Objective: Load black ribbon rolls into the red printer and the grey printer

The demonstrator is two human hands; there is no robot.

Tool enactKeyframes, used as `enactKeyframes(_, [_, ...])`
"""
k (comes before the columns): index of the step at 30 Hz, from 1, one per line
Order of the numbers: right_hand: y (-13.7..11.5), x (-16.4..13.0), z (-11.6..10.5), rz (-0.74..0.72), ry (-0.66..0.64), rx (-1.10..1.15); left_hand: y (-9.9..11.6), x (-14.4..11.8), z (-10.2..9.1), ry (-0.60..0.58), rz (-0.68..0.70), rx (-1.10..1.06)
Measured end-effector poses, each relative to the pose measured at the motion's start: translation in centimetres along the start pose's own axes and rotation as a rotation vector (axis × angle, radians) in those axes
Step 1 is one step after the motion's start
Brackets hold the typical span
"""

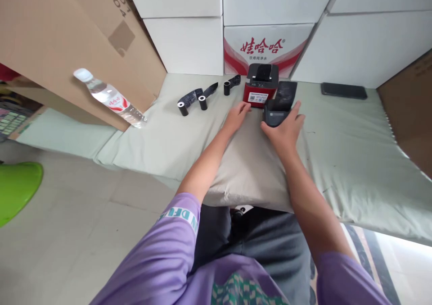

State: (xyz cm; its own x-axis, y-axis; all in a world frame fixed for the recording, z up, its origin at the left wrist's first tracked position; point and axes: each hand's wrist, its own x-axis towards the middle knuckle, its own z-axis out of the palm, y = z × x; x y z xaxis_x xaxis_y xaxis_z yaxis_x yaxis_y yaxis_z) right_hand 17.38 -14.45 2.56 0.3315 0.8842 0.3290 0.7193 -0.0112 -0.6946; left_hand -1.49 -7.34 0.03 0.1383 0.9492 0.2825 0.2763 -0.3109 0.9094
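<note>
My right hand (286, 129) is spread around a small dark receipt printer (275, 116), thumb on its near left side and fingers along its right. A wide strip of black paper (286, 94) sticks up from its top. Just left of it stands a red and black receipt printer (259, 91) with a white label on the front and black paper in its top. My left hand (236, 117) rests at that printer's lower left corner, fingers slightly apart and holding nothing visible. Black paper rolls (203, 102) with partly unwound tails stand to the left, another roll (227, 88) farther back.
A water bottle (111, 98) stands at the left before a large cardboard box (84, 39). White boxes (189, 43) are stacked along the back. A black phone (343, 90) lies right on the cloth-covered surface (337, 138); another cardboard box (411, 106) borders it.
</note>
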Motion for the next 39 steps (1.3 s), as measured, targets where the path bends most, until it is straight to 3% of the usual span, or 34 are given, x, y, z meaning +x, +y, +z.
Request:
enactKeyframes(4, [-1.5, -2.0, 1.7, -0.071, -0.082, 0.077, 0.2, -0.1, 0.0, 0.019, -0.041, 0.067])
enactKeyframes(8, [-1.7, -2.8, 3.6, -0.114, -0.084, 0.119, -0.3, 0.1, -0.3, 0.044, -0.054, 0.181])
enactKeyframes(12, [-1.8, -3.8, 4.8, -0.054, -0.050, 0.094, -0.7, 0.3, -0.3, 0.002, -0.068, 0.212])
enactKeyframes(16, [-1.8, -4.4, 5.1, -0.001, -0.088, 0.063, -0.2, 0.1, -0.2, 0.003, -0.171, 0.314])
enactKeyframes(19, [-1.0, -3.6, 4.8, -0.025, -0.136, 0.096, 0.0, -0.3, -0.4, 0.017, -0.258, 0.396])
enactKeyframes(22, [0.8, -1.7, 4.9, -0.084, -0.160, 0.286, -0.3, -0.7, -0.7, -0.002, -0.279, 0.417])
enactKeyframes(27, [3.2, 1.3, 6.7, 0.029, -0.206, 0.664, -0.7, -0.8, -0.8, -0.066, -0.284, 0.428])
enactKeyframes(32, [3.6, 1.8, 8.1, -0.075, -0.212, 0.629, -0.9, -0.6, -0.5, -0.120, -0.270, 0.472])
enactKeyframes(37, [3.8, 1.8, 8.1, -0.043, -0.175, 0.620, -0.4, -0.7, -0.5, -0.124, -0.266, 0.453])
enactKeyframes(39, [4.2, 2.1, 7.9, -0.101, -0.158, 0.602, -0.1, -0.9, -0.5, -0.126, -0.279, 0.453])
